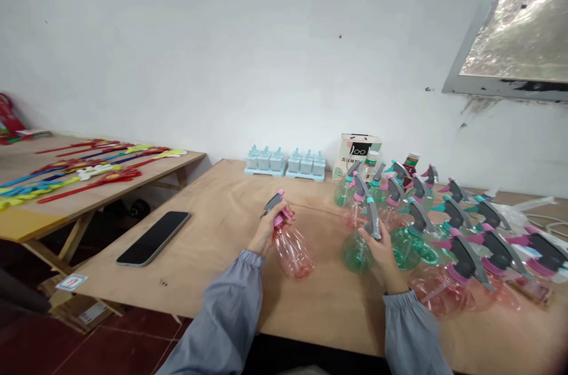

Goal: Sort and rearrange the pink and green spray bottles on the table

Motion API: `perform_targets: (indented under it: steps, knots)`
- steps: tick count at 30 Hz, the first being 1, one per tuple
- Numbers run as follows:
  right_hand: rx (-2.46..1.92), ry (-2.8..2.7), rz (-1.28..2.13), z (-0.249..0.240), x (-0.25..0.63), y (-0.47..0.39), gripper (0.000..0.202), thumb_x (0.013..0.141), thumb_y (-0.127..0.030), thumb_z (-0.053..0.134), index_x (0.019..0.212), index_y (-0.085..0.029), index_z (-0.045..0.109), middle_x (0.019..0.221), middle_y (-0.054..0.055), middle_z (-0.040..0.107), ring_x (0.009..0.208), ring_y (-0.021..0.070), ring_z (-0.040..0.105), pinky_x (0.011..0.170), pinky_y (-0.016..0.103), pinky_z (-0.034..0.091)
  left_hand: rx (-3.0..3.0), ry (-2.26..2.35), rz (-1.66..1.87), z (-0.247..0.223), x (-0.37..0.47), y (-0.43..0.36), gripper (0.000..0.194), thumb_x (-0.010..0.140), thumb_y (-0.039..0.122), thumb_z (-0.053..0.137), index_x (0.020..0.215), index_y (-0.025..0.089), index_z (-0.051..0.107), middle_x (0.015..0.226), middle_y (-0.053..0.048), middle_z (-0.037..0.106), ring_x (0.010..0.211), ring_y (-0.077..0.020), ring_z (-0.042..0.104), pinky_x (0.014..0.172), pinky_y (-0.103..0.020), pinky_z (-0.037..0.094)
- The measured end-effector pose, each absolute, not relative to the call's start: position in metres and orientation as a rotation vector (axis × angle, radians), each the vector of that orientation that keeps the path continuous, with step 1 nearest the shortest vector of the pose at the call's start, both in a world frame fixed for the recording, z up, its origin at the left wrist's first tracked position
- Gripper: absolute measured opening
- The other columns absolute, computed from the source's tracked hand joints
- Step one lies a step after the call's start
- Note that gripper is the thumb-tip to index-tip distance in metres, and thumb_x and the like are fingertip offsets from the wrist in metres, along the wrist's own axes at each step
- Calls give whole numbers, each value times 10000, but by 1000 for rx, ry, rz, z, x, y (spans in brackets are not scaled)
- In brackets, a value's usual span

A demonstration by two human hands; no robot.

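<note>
My left hand (270, 224) is closed round the neck of a pink spray bottle (293, 252) with a grey and pink trigger head. The bottle tilts, its base toward the lower right. To the right, my right hand (379, 245) grips the grey and teal head of a green spray bottle (356, 252), whose round body is partly behind the fingers. Close beside that hand stands another green spray bottle (406, 245). Several more pink spray bottles (439, 286) and green ones crowd the right side of the wooden table (213, 233).
A black phone (154, 238) lies at the table's left. Light blue popsicle molds (265, 160) and a printed box (356, 155) stand along the wall. On the left table (133, 183) lie several colourful long-handled items (91, 184). A window (519, 20) is at upper right.
</note>
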State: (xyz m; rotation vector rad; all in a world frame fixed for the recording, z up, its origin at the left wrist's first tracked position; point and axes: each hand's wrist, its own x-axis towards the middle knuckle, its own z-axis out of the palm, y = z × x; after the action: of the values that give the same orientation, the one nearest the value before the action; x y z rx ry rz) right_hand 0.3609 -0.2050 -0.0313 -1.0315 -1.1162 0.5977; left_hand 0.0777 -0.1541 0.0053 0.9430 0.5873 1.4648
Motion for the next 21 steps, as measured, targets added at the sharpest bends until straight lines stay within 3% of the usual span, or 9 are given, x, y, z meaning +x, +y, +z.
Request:
perform_targets:
  steps: [5, 8, 11, 16, 21]
  knots:
    - [-1038, -1133, 576, -32, 362, -204, 525, 647, -501, 823, 1080, -260, 653, 958, 45, 750, 787, 202, 680, 672, 336, 548, 912, 589, 1392, 6, 78, -155, 378, 620, 436, 812, 848, 175, 663, 800, -45, 731, 882, -227, 735, 604, -242, 502]
    - [-1042, -1155, 561, -33, 362, -203, 561, 649, -531, 815, 1110, -259, 648, 977, 60, 752, 779, 208, 680, 661, 343, 552, 910, 581, 1502, 4, 79, -154, 310, 624, 409, 797, 720, 178, 614, 669, -14, 671, 787, -197, 721, 572, -227, 482]
    - [-1045, -1148, 567, -34, 363, -202, 550, 638, -532, 820, 1087, -262, 652, 953, 54, 751, 785, 212, 683, 671, 348, 555, 925, 541, 1570, 3, 79, -152, 289, 641, 392, 764, 636, 189, 558, 589, 2, 611, 768, -201, 711, 595, -243, 506]
    - [-1046, -1158, 573, -34, 364, -202, 574, 636, -541, 825, 1107, -264, 651, 975, 57, 753, 806, 215, 690, 704, 360, 559, 864, 528, 1607, 7, 79, -153, 266, 631, 386, 750, 763, 187, 634, 707, -22, 689, 868, -238, 730, 670, -282, 548]
    - [-1052, -1159, 551, -34, 364, -201, 570, 635, -559, 818, 1093, -259, 659, 962, 57, 755, 766, 207, 680, 690, 365, 556, 862, 511, 1722, 11, 79, -155, 291, 650, 431, 735, 618, 196, 566, 577, 2, 609, 815, -230, 730, 770, -334, 574]
